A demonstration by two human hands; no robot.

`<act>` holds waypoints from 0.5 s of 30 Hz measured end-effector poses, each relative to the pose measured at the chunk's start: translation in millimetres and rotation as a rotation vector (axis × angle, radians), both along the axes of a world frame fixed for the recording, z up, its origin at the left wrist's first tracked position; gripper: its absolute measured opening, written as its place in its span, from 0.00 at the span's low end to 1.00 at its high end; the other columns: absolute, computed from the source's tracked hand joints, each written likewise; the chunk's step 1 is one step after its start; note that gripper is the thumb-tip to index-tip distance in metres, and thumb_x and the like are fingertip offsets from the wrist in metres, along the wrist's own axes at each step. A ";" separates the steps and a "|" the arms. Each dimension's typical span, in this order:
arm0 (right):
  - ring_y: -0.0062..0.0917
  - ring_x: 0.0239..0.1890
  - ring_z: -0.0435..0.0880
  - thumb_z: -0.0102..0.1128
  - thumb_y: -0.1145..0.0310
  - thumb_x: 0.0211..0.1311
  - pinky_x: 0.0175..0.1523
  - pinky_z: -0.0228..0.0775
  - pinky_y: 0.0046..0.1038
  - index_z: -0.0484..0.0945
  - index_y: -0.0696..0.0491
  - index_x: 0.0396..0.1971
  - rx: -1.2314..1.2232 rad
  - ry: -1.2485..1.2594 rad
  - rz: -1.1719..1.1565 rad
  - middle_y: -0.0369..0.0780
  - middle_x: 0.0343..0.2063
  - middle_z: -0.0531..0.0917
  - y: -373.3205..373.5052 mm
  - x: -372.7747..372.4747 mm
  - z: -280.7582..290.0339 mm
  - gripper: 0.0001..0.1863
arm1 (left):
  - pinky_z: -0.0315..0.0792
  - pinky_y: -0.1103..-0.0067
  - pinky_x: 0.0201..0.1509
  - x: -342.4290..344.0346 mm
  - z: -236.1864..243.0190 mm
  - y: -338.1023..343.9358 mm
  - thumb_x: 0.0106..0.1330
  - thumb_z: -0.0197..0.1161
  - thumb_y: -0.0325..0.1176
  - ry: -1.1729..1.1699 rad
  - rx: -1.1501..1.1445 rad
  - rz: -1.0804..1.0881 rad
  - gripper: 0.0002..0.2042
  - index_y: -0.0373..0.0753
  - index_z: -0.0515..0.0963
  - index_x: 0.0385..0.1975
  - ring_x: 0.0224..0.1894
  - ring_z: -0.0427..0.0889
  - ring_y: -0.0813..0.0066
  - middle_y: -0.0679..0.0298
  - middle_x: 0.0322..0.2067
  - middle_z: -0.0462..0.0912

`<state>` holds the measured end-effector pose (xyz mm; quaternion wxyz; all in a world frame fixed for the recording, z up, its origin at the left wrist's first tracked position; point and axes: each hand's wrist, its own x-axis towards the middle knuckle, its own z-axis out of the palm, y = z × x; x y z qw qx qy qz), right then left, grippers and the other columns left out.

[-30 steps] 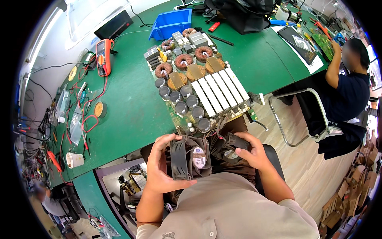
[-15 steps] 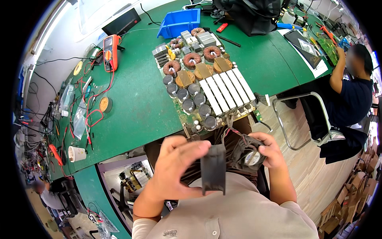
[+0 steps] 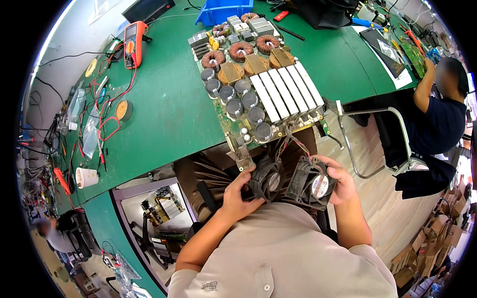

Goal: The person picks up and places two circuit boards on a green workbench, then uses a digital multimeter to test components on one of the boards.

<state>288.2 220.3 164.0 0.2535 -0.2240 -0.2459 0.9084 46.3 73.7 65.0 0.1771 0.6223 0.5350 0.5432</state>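
Note:
My left hand grips a dark, dusty cooling fan by its edge, thumb below and fingers above. My right hand is closed on the outer side of a second cooling fan, whose round pale label faces up. Both fans hang just off the table's near edge, side by side with a small gap. Thin coloured wires run from them up to a large circuit board. That board carries copper coils, several black capacitors and a row of white heat sinks, and its near end overhangs the edge.
The green table holds an orange multimeter with red leads, a small round tin, a white cup and a blue bin. A metal-framed chair and a seated person are at the right.
My left hand has lowered its fan beside the other and tilted it from edge-on. The right-hand fan now faces up more. The whole view has shifted, with the table sitting higher.

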 end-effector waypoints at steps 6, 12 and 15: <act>0.26 0.52 0.80 0.61 0.69 0.60 0.58 0.70 0.28 0.69 0.64 0.58 0.134 -0.089 -0.029 0.43 0.50 0.80 -8.6 -5.5 4.0 0.28 | 0.77 0.82 0.38 22.1 -37.0 25.1 0.50 0.72 0.17 -0.320 -0.163 -0.049 0.38 0.38 0.57 0.60 0.47 0.79 0.76 0.41 0.66 0.63; 0.21 0.51 0.77 0.63 0.75 0.57 0.58 0.67 0.25 0.71 0.62 0.56 0.356 -0.290 -0.071 0.40 0.49 0.79 -19.5 -15.7 -4.7 0.25 | 0.72 0.81 0.51 12.8 -38.5 33.3 0.54 0.65 0.13 -0.513 -0.501 -0.115 0.37 0.37 0.55 0.64 0.50 0.76 0.76 0.46 0.69 0.59; 0.20 0.51 0.75 0.62 0.78 0.56 0.57 0.66 0.24 0.69 0.62 0.57 0.487 -0.343 -0.073 0.40 0.50 0.77 -25.1 -26.3 -13.9 0.26 | 0.70 0.80 0.53 3.9 -45.8 31.2 0.55 0.64 0.14 -0.520 -0.472 -0.177 0.39 0.35 0.53 0.67 0.53 0.75 0.74 0.49 0.67 0.62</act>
